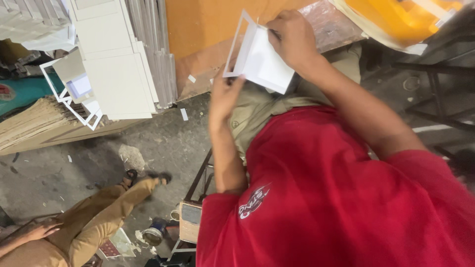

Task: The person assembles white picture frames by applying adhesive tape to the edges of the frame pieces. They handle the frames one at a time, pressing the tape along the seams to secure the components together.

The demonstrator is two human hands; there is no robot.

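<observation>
A white cardboard piece with a thin frame-shaped strip coming off its left edge is held between both my hands above my lap. My left hand grips its lower left corner. My right hand pinches its upper right edge. Below them are my red shirt and khaki trousers.
An orange-brown wooden board lies behind the cardboard. Stacks of white cardboard sheets and cut-out frames sit at the left. Another person in tan clothes sits on the concrete floor at lower left. Yellow material lies at upper right.
</observation>
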